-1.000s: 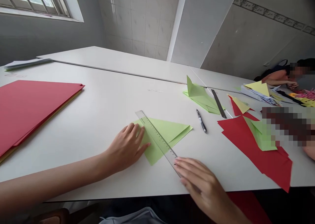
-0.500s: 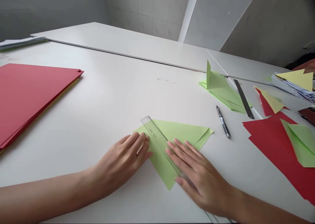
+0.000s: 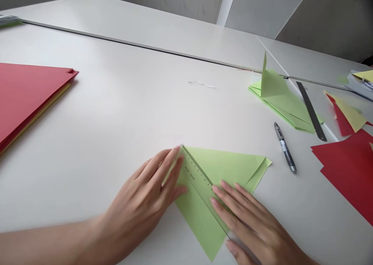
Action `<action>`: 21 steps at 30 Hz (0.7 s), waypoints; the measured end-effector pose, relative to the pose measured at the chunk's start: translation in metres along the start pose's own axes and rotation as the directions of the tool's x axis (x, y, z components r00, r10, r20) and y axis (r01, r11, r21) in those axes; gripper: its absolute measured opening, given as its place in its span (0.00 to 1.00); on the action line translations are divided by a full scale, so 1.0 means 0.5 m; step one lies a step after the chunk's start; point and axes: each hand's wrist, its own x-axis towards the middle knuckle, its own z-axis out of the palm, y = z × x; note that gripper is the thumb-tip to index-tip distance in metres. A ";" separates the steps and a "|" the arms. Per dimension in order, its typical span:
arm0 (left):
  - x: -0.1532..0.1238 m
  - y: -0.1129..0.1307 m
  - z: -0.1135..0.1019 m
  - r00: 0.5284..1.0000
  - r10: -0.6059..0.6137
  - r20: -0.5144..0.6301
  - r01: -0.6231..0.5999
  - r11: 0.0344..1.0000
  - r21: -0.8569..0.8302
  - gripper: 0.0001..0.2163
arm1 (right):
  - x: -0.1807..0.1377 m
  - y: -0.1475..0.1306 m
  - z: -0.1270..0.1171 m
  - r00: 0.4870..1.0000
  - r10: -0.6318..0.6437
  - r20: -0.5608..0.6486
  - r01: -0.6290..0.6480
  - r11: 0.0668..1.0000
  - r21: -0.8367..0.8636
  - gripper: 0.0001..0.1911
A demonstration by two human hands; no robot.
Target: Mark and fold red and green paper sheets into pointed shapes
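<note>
A folded light green paper triangle [image 3: 230, 168] lies on the white table [image 3: 122, 113] in front of me. A clear plastic ruler [image 3: 194, 171] lies diagonally across it. My left hand [image 3: 145, 203] rests flat on the paper's left corner, fingers stretched out and touching the ruler's upper end. On the ruler's lower part my right hand [image 3: 250, 222] presses flat, fingers extended over the paper. Neither hand grips anything.
A stack of red and yellow card sheets [image 3: 26, 94] lies at the left. A pen [image 3: 284, 147] lies to the right of the paper, with folded green sheets [image 3: 279, 100], a dark ruler [image 3: 311, 110] and red paper [image 3: 346, 171] beyond it.
The view has tilted down and closer to the table. My right hand slid up along the ruler onto the paper. My left hand moved up to the ruler's top end.
</note>
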 end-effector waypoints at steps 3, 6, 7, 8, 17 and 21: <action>-0.002 -0.002 -0.004 1.000 0.001 0.016 -0.001 0.999 -0.033 0.18 | 0.006 0.003 -0.003 1.000 -0.006 -0.005 0.006 1.000 -0.021 0.24; -0.002 -0.005 -0.003 0.999 0.000 0.033 0.003 0.997 -0.077 0.17 | 0.010 0.007 -0.007 1.000 -0.029 0.007 0.029 0.999 -0.031 0.22; -0.002 -0.005 -0.002 0.999 -0.005 0.033 0.008 0.996 -0.084 0.17 | 0.011 0.008 -0.008 0.999 -0.032 0.009 0.033 0.999 -0.027 0.22; -0.002 -0.005 -0.001 0.999 -0.008 0.036 0.012 0.996 -0.090 0.18 | 0.012 0.009 -0.009 0.999 -0.031 0.013 0.031 0.999 -0.020 0.21; -0.004 -0.007 -0.002 0.999 -0.010 0.052 0.016 0.993 -0.119 0.20 | 0.015 0.010 -0.015 1.000 -0.013 0.005 0.012 1.000 0.016 0.20; -0.006 -0.006 -0.001 0.998 0.008 0.058 -0.002 0.995 -0.103 0.22 | 0.013 0.007 -0.014 1.000 0.001 0.010 -0.001 0.999 0.034 0.22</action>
